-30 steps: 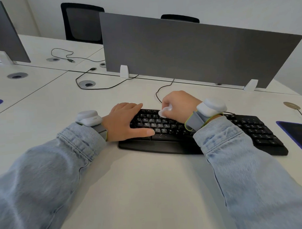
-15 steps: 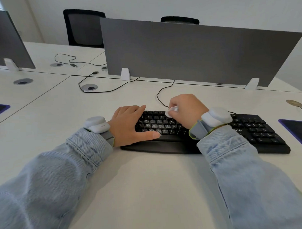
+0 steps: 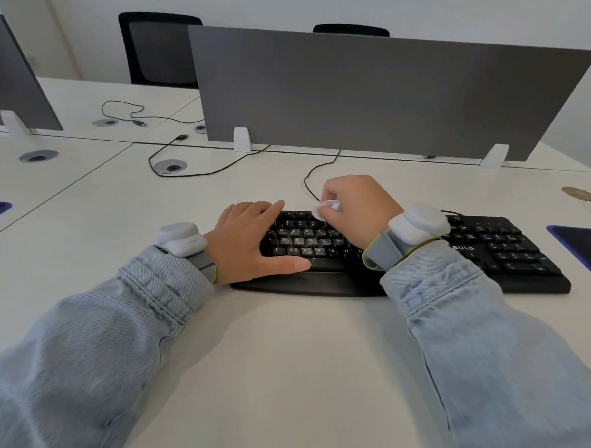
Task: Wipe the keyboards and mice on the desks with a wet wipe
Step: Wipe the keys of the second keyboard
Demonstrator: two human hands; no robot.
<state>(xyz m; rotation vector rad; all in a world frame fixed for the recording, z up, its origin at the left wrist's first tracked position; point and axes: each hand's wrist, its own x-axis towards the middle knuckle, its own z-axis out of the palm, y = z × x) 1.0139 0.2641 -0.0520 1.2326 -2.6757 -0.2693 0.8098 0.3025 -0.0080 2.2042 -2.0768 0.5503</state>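
A black keyboard with a wrist rest lies across the white desk in front of me. My left hand lies flat on the keyboard's left end, fingers straight, thumb stretched along the front row of keys. My right hand is curled around a small bunched white wet wipe and holds it down on the top rows of keys near the keyboard's middle. No mouse is in sight.
A grey divider panel stands just behind the keyboard, whose cable runs under it. Cable grommets and loose black cables lie at back left. A dark mouse pad sits at the right edge; black chairs stand behind.
My right hand has slid the wipe from the middle key rows up to the top rows. The left hand has stayed flat on the keyboard's left end.
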